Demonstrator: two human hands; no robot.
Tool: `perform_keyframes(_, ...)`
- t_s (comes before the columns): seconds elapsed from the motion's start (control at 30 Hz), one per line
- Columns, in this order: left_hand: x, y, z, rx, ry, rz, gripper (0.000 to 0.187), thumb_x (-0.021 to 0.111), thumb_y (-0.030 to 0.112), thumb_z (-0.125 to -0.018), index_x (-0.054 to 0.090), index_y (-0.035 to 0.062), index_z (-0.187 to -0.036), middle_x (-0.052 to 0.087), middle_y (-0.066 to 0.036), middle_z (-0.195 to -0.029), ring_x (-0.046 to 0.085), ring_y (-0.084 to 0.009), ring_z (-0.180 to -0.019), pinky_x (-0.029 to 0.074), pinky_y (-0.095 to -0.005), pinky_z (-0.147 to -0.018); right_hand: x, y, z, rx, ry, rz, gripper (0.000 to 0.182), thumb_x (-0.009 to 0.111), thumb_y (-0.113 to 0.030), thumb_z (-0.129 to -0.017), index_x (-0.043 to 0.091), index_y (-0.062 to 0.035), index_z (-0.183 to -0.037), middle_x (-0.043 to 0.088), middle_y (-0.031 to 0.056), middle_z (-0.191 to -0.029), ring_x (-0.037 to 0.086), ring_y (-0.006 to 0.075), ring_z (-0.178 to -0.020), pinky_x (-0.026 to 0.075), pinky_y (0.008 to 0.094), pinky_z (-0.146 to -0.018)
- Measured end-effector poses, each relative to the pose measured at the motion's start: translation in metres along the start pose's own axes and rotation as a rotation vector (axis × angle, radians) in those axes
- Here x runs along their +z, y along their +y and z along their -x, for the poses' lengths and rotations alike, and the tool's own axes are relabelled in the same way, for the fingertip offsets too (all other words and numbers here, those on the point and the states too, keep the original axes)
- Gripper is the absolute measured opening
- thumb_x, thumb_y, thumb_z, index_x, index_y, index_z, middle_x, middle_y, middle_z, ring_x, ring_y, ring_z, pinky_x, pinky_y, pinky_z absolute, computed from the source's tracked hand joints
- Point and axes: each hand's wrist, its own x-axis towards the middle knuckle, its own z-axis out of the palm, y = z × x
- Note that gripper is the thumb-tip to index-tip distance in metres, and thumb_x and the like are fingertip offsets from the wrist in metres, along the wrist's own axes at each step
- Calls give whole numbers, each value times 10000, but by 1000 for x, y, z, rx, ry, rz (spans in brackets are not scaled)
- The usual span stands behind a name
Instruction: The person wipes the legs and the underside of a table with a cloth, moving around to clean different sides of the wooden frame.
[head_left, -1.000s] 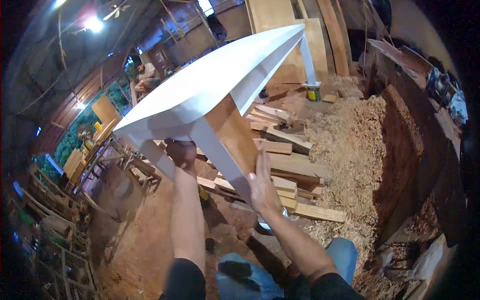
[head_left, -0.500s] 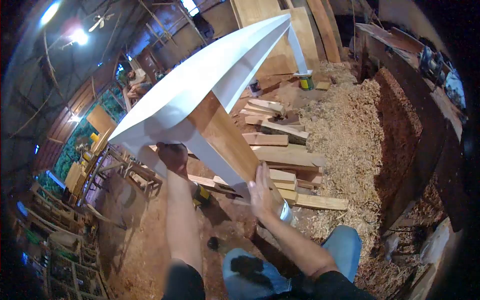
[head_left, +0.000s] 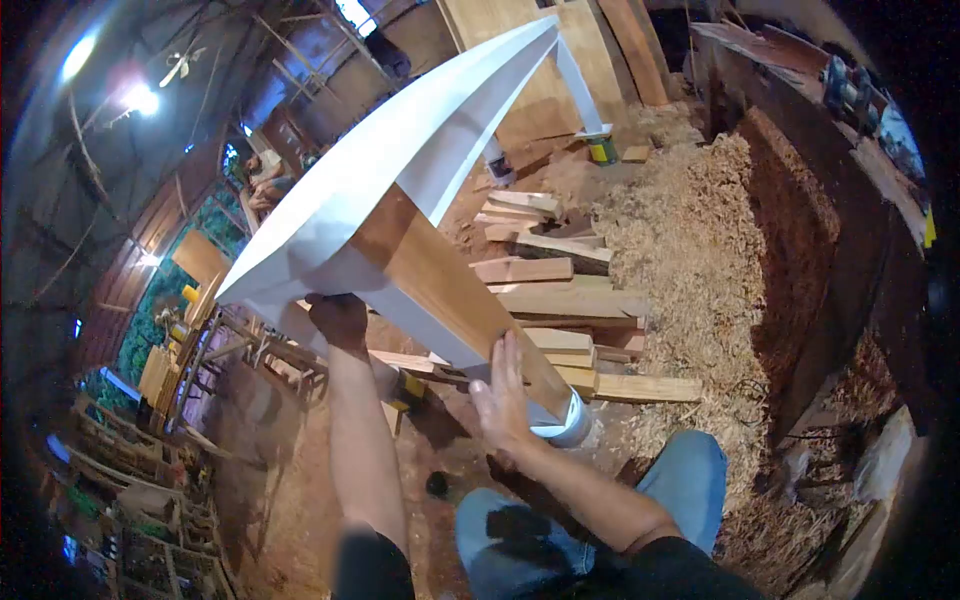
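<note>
A large white-painted table stands at a slant across the view, with one leg face of bare brown wood. The foot of that near leg is at a white round container. My left hand is up under the white edge, its fingers curled and partly hidden; what they grip, if anything, cannot be made out. My right hand lies with outstretched fingers against the lower part of the near leg, thumb apart.
Cut wood pieces lie on the floor beyond the leg. Wood shavings cover the ground at right, beside a dark heavy beam. A green can supports the far leg. A person sits at back left.
My right hand has slid slightly down and left along the leg, its fingers now more spread. More of the white container shows at the foot. The whole view has shifted a little.
</note>
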Motion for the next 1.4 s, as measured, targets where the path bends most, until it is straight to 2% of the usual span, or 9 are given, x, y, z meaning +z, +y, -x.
perform_keyframes(0.13, -3, -4, 3, -84, -88, 35, 333, 658, 299, -879, 697, 25, -1065, 720, -163, -1044, 694, -328, -954, 549, -444, -829, -2, -93, -101, -349, 36, -176, 766, 565, -308, -888, 286, 156, -1430, 220, 404, -1510, 195, 570, -1417, 163, 592, -1176)
perform_keyframes(0.3, -11, -10, 9, -71, -161, -45, 333, 673, 310, -865, 704, 17, -1021, 720, -171, -1006, 692, -346, -925, 549, -459, -811, 5, -103, -98, -228, 70, -167, 782, 534, -305, -907, 223, 123, -1483, 142, 369, -1560, 133, 554, -1445, 126, 549, -1196)
perform_keyframes(0.47, -19, -11, -6, -103, -298, -127, 337, 688, 320, -852, 711, 8, -976, 721, -180, -968, 690, -364, -896, 549, -474, -793, 12, 21, 33, 43, 130, -24, 688, 394, -298, -987, 192, 109, -1505, 129, 373, -1562, 129, 547, -1448, 102, 549, -1201)
perform_keyframes(0.73, -12, -33, 0, 19, -224, -536, 382, 706, 422, -827, 719, 41, -814, 707, -198, -761, 697, -416, -704, 559, -493, -597, 10, 217, 206, 887, -4, 67, 658, 327, -385, -1017, 286, 63, -1497, 218, 280, -1581, 225, 410, -1459, 161, 488, -1199)
perform_keyframes(0.87, -12, -43, 4, 59, -209, -478, 400, 709, 446, -822, 725, 46, -826, 708, -201, -769, 699, -416, -716, 561, -493, -608, -24, 184, 162, 1270, -106, -95, 643, 349, -391, -1006, 343, 52, -1472, 267, 267, -1568, 299, 423, -1413, 215, 512, -1169)
perform_keyframes(1.07, -9, -56, 3, 68, -224, -611, 428, 713, 481, -814, 734, 54, -844, 711, -205, -780, 703, -416, -735, 565, -493, -625, -1, 136, 126, 437, 12, 156, 641, 396, -340, -971, 346, 75, -1456, 293, 260, -1560, 285, 422, -1428, 218, 480, -1187)
perform_keyframes(1.17, -9, -59, -1, 98, -199, -461, 441, 712, 505, -811, 742, 68, -866, 711, -211, -788, 701, -419, -732, 567, -492, -636, 17, 187, 149, 452, 13, 254, 653, 394, -331, -963, 338, 79, -1467, 286, 262, -1563, 250, 410, -1453, 188, 450, -1208)
perform_keyframes(1.33, -8, -69, -3, 119, -191, -268, 454, 706, 536, -810, 753, 98, -920, 709, -223, -804, 694, -419, -719, 566, -489, -657, 19, 241, 160, 973, 90, -134, 689, 292, -455, -1040, 297, 62, -1495, 209, 251, -1596, 136, 371, -1497, 81, 435, -1231)
perform_keyframes(1.4, -10, -68, -4, 128, -209, -320, 456, 703, 539, -812, 753, 101, -928, 708, -224, -805, 694, -418, -724, 565, -490, -661, 20, 194, 124, 748, 62, -193, 693, 287, -467, -1040, 296, 52, -1499, 161, 256, -1607, 115, 401, -1497, 76, 448, -1227)
